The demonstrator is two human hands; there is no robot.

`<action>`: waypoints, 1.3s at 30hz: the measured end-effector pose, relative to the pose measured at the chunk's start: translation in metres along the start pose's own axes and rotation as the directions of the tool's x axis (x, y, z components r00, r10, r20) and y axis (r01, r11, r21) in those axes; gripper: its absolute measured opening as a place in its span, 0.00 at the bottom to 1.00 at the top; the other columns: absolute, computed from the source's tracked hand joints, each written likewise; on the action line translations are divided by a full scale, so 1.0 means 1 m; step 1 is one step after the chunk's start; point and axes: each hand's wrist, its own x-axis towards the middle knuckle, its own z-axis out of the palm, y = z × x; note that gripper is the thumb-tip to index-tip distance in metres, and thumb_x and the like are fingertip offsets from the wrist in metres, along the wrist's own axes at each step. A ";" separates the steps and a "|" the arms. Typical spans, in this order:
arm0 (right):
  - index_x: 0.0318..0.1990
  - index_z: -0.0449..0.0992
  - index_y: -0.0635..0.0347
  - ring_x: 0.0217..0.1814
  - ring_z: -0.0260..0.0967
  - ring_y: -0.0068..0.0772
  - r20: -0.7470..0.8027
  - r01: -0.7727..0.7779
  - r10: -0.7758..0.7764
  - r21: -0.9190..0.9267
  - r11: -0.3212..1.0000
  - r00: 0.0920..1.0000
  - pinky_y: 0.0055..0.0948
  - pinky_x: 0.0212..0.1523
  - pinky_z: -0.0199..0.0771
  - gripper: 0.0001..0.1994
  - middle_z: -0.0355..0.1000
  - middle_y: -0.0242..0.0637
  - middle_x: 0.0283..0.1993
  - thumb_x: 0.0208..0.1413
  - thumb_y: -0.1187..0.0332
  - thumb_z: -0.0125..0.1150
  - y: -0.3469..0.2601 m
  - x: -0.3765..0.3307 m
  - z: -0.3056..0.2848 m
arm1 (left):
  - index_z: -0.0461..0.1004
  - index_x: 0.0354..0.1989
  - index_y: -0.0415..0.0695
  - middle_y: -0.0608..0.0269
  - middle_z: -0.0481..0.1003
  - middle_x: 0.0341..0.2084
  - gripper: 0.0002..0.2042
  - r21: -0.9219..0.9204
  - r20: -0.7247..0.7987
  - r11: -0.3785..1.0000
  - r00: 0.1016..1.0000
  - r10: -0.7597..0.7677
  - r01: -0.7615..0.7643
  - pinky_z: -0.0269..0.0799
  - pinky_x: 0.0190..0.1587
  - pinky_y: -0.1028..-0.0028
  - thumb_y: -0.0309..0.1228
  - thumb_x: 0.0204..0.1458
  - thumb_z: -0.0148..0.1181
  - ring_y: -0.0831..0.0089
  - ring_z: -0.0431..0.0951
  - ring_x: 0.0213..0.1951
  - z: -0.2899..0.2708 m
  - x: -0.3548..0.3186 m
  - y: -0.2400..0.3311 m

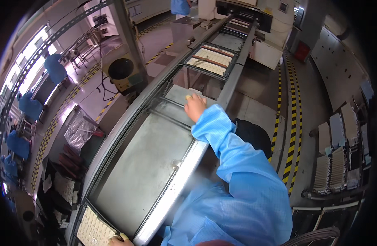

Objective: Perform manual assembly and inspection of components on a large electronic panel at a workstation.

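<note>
A long conveyor with side chains point(133, 123) runs from the lower left to a machine at the far end. My right hand point(195, 108), with a yellow finger cot on a fingertip, is at the conveyor's right side. Its bent fingers close over the end of a dark frame bar point(172, 119) beside a grey metal plate point(143, 158). At the bottom edge my left hand point(119, 241) is only partly in view, thumb and finger pinching the rim of a black-framed tray point(92, 229). Cream, bumpy pieces fill this tray. The rest of that hand is cut off.
Farther along the conveyor lies another framed tray point(211, 59) with cream pieces and brown strips. The machine point(244, 12) stands beyond. Racks of panels point(336, 160) are at the right, near striped floor tape point(293, 123). Several people in blue point(30, 106) are at the left.
</note>
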 end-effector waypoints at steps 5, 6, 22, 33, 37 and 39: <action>0.41 0.73 0.56 0.45 0.63 0.41 -0.025 0.096 -0.093 0.167 0.981 0.995 0.39 0.45 0.58 0.13 0.66 0.38 0.37 0.44 0.68 0.57 -0.031 -0.042 -0.021 | 0.67 0.18 0.37 0.52 0.66 0.22 0.10 -0.251 -0.172 0.967 0.981 -0.088 0.043 0.59 0.36 0.57 0.28 0.42 0.60 0.52 0.65 0.31 0.054 -0.002 -0.016; 0.41 0.72 0.56 0.45 0.63 0.41 -0.032 0.121 -0.117 0.203 0.972 0.993 0.39 0.45 0.57 0.13 0.65 0.38 0.37 0.44 0.68 0.58 -0.039 -0.050 -0.025 | 0.65 0.18 0.37 0.51 0.65 0.22 0.11 -0.271 -0.213 0.963 0.976 -0.049 -0.011 0.59 0.36 0.57 0.29 0.43 0.60 0.52 0.64 0.30 0.055 -0.002 -0.016; 0.43 0.73 0.61 0.32 0.64 0.31 0.111 0.290 -0.392 0.499 0.817 0.913 0.28 0.35 0.65 0.11 0.66 0.38 0.32 0.51 0.72 0.55 -0.105 -0.096 -0.034 | 0.71 0.23 0.39 0.56 0.68 0.28 0.10 -0.561 -0.530 0.562 0.786 0.319 -0.607 0.62 0.41 0.65 0.35 0.42 0.58 0.60 0.69 0.35 0.029 0.002 0.157; 0.41 0.74 0.62 0.31 0.64 0.26 0.167 0.256 -0.413 0.566 0.783 0.895 0.23 0.34 0.65 0.09 0.68 0.36 0.31 0.50 0.74 0.56 -0.131 -0.101 -0.056 | 0.72 0.39 0.40 0.54 0.73 0.33 0.13 -0.692 -0.127 0.601 0.887 0.444 -0.400 0.68 0.41 0.68 0.27 0.43 0.60 0.58 0.73 0.37 0.001 0.038 -0.023; 0.42 0.73 0.60 0.31 0.67 0.34 0.152 0.468 -0.842 0.773 0.428 0.517 0.25 0.34 0.67 0.12 0.69 0.40 0.30 0.48 0.74 0.58 -0.222 -0.108 -0.072 | 0.72 0.40 0.39 0.52 0.73 0.33 0.12 -0.725 -0.024 0.621 0.912 0.410 -0.298 0.69 0.41 0.68 0.26 0.45 0.58 0.59 0.74 0.36 0.008 0.088 -0.035; 0.41 0.74 0.59 0.33 0.68 0.40 0.220 0.515 -0.893 0.752 0.412 0.394 0.30 0.35 0.68 0.11 0.69 0.43 0.30 0.47 0.72 0.59 -0.266 -0.120 -0.059 | 0.72 0.40 0.38 0.50 0.74 0.33 0.12 -0.736 -0.032 0.611 0.917 0.397 -0.290 0.70 0.41 0.66 0.25 0.45 0.57 0.56 0.74 0.37 0.014 0.109 -0.024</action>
